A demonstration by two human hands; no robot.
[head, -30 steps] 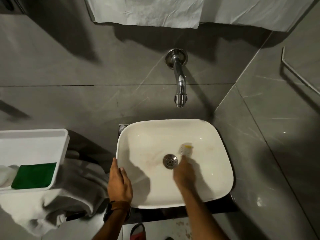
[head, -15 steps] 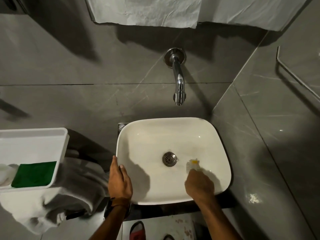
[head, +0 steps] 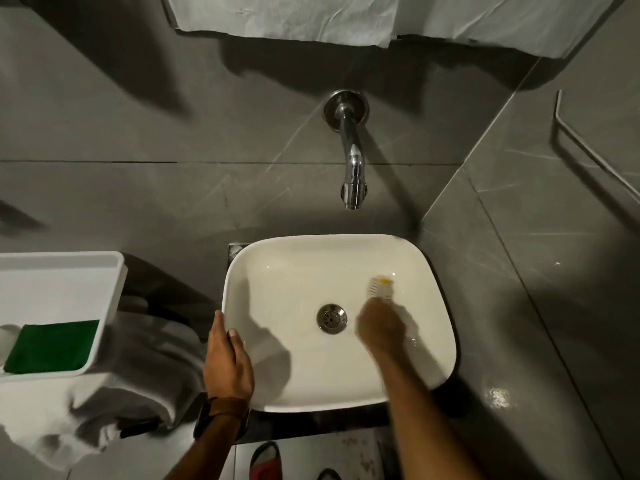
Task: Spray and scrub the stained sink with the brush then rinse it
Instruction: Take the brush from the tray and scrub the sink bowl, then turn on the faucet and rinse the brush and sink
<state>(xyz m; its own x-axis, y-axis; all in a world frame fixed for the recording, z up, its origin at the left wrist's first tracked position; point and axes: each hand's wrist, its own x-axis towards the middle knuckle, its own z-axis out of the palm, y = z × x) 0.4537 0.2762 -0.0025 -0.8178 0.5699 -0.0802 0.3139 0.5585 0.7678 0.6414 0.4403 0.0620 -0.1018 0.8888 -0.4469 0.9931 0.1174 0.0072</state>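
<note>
Scrubbing: our right hand (head: 381, 327), fist closed round the brush (head: 381, 289), has swept from the near wall to the sink's (head: 277, 405) far-right slope; left hand (head: 227, 362) steadies the rim; rinsing remains.

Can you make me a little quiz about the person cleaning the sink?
1. True or false: water is running from the tap.
2. Which hand holds the brush? A left, B right.
3. Fill in: the left hand rests on the sink's ____.

Key:
1. False, no stream shows.
2. B, the right hand.
3. Rim.
</note>
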